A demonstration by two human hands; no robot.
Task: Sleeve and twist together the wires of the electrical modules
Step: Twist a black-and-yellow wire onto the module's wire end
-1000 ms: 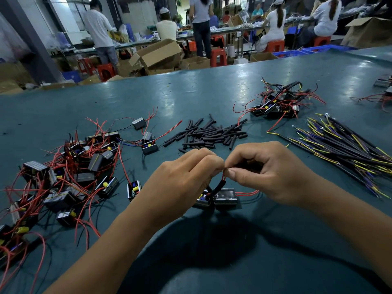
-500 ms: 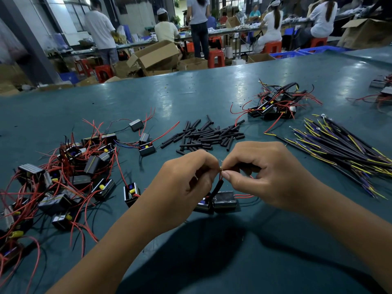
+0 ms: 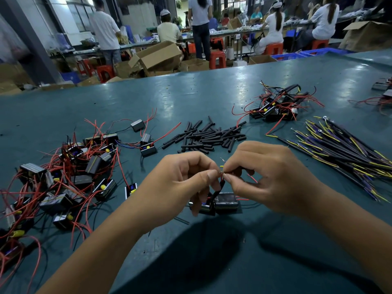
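Just below the frame's centre, the left hand (image 3: pixel 180 183) and right hand (image 3: pixel 269 179) meet fingertip to fingertip, each pinching the bare wire ends (image 3: pixel 221 172) between them. A black sleeve (image 3: pixel 218 188) hangs from the pinch to two modules (image 3: pixel 220 204) lying on the teal table (image 3: pixel 212 96) directly beneath the hands.

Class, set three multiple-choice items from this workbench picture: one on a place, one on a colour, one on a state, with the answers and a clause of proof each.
1. Where does the pile of black sleeves lie?
A. beyond the hands
B. on a box
C. under the arms

2. What colour are most loose wires in the module heap on the left?
A. green
B. red
C. white

3. What are the two hands doing?
A. lying flat
B. pointing
C. pinching wire ends

Answers: A, it lies on the table past the knuckles; B, red strands run throughout; C, left hand and right hand meet at the wire ends.
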